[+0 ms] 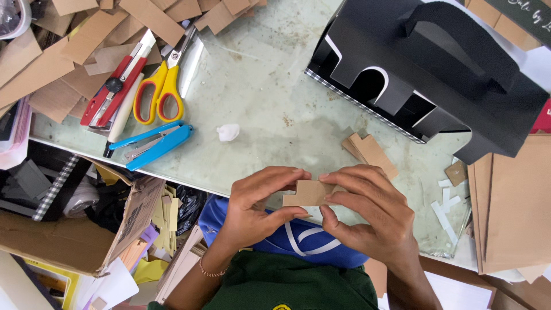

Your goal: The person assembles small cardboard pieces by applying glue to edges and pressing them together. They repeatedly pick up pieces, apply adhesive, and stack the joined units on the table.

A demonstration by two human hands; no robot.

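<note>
From my head camera I look down at my two hands. My left hand and my right hand both pinch a small brown cardboard piece. My fingers and thumbs are closed on it, one hand at each end. The piece has a step cut in its top edge. I hold it up just over the near edge of the table.

Just past my right hand, a little stack of the same brown pieces lies on the table. Behind that stands a big black paper box with a handle. It is tipped on its side and open.

On the left side of the table lie a blue stapler, yellow scissors and a red cutter knife, all near each other. A small white crumpled bit sits in the middle. Lots of brown cardboard scraps are piled at the far left. White paper strips lie by the right edge.
</note>
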